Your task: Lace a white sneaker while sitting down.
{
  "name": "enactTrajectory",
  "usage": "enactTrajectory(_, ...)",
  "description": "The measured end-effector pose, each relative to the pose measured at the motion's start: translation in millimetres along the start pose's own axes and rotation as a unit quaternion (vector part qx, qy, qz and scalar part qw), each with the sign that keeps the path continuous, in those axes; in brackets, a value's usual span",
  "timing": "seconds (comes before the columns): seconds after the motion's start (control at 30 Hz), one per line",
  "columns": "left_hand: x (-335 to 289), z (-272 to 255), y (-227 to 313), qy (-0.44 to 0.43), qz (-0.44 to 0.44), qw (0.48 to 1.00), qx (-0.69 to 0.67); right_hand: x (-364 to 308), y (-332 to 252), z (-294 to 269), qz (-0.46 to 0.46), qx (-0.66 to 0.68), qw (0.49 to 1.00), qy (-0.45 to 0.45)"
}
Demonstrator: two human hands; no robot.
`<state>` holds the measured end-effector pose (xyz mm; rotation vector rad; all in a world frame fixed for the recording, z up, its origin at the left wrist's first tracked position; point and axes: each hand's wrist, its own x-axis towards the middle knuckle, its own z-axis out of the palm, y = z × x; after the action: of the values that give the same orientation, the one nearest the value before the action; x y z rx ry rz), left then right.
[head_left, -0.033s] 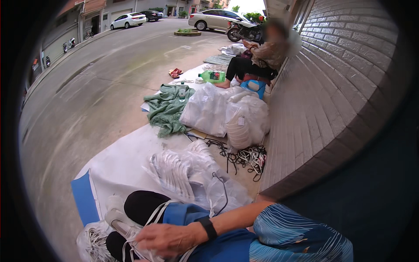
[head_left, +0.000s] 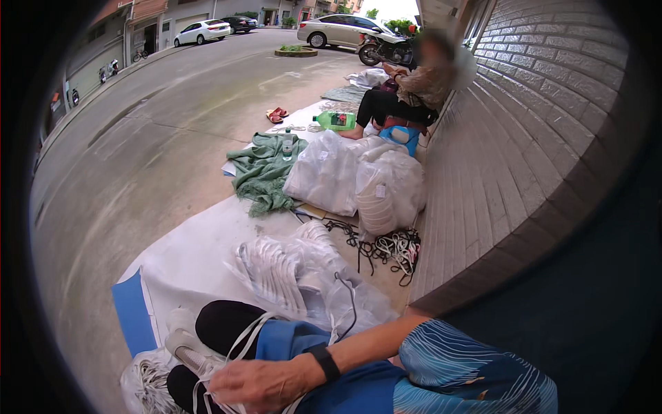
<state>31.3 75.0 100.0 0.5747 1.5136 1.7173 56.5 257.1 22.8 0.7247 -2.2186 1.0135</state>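
Note:
A white sneaker lies across my lap between my black-clad knees, with long white shoelaces looping from it over my blue garment. My right hand, with a dark band at the wrist, is bent over the sneaker's lacing. Its fingers are curled and closed around a shoelace, though the fingertips are partly hidden. My left hand is out of view. Close by my knees, a bundle of white laces sits at the lower left.
Clear plastic bags with stacked white shoe parts lie ahead on a white sheet. Beyond are full bags, a green cloth and tangled cords. A brick wall runs along the right; another person sits farther off.
My right hand has shifted slightly up and left over the sneaker. The loop of white lace beside my knee has moved a little.

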Motion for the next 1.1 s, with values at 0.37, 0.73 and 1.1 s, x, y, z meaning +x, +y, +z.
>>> enactTrajectory(0.37, -1, -29, -27, 0.018, -0.018, 0.993, -0.114, 47, -29, -68, 0.202, 0.458, 0.865, 0.014)
enactTrajectory(0.73, 62, 12, -84, 0.001, -0.059, 0.831, -0.553, 44, -89, -166, -0.095, 0.708, 0.698, -0.040)
enactTrajectory(1.1, -26, -21, -45, -0.195, -0.043, 0.979, 0.029, -8, -41, -68, 0.476, 0.314, 0.775, -0.272)
